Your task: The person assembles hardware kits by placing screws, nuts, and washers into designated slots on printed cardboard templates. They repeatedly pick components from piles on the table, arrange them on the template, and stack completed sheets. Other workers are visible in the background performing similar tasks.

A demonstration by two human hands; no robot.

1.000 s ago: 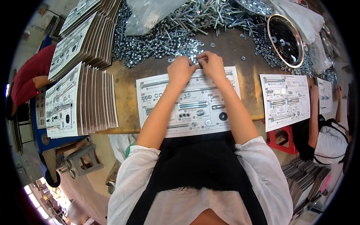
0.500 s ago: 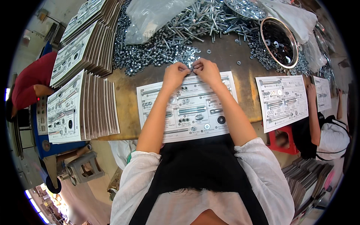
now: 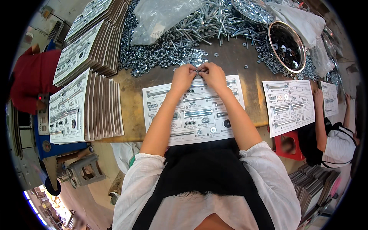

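My left hand (image 3: 184, 78) and my right hand (image 3: 213, 75) meet fingertip to fingertip just above the far edge of a printed hardware card (image 3: 178, 142). Both are closed in a pinch. A small silvery bit shows between the fingertips, too small to name. Bolts, nuts and washers lie in place on the card, including a dark round washer (image 3: 227, 123) at its right. Directly beyond my fingers is the near edge of a heap of small nuts (image 3: 168, 57).
Stacks of filled cards (image 3: 103, 107) stand at the left. Loose bolts (image 3: 214, 21) pile up at the back, beside a clear plastic bag (image 3: 161, 15). A metal bowl of dark washers (image 3: 287, 46) tilts at the right, above another card (image 3: 289, 107). Co-workers are at both sides.
Both hands have drawn slightly back from the nut heap toward the card, their fingertips still together. At the left, the co-worker in red has shifted an arm.
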